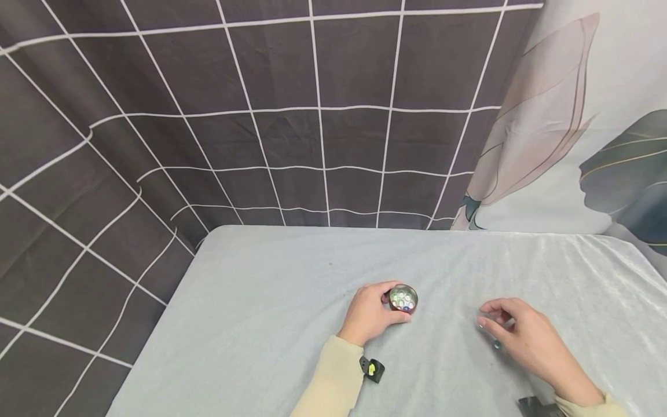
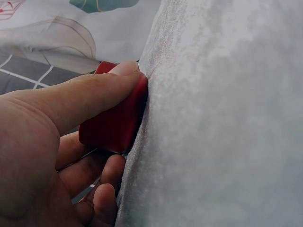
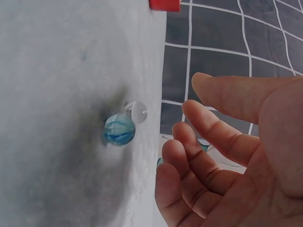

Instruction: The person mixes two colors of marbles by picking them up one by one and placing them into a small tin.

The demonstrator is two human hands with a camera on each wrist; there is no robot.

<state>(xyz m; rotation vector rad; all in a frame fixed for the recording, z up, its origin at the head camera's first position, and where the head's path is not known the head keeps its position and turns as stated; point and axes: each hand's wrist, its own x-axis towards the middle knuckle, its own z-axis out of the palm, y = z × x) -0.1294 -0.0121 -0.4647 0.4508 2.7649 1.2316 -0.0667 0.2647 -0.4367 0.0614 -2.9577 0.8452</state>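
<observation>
In the head view my left hand (image 1: 366, 313) grips a small round red cup (image 2: 111, 125), thumb on one side and fingers on the other. Several marbles (image 1: 402, 297) lie inside it. The cup stands upright on the cloth. To the right, my right hand (image 1: 531, 339) hovers over the cloth with loosely bent fingers and nothing held. Close by its fingers in the right wrist view are a blue-streaked glass marble (image 3: 120, 129) and a clear marble (image 3: 138, 112), side by side on the cloth. A gap separates the thumb from the index finger.
Pale velvety cloth (image 1: 250, 301) covers the table. A dark curtain with a white grid (image 1: 354, 139) hangs behind and at the left. A leaf-patterned curtain (image 1: 552, 191) hangs at the back right. Each wrist wears a small black strap-mounted device (image 1: 373, 369).
</observation>
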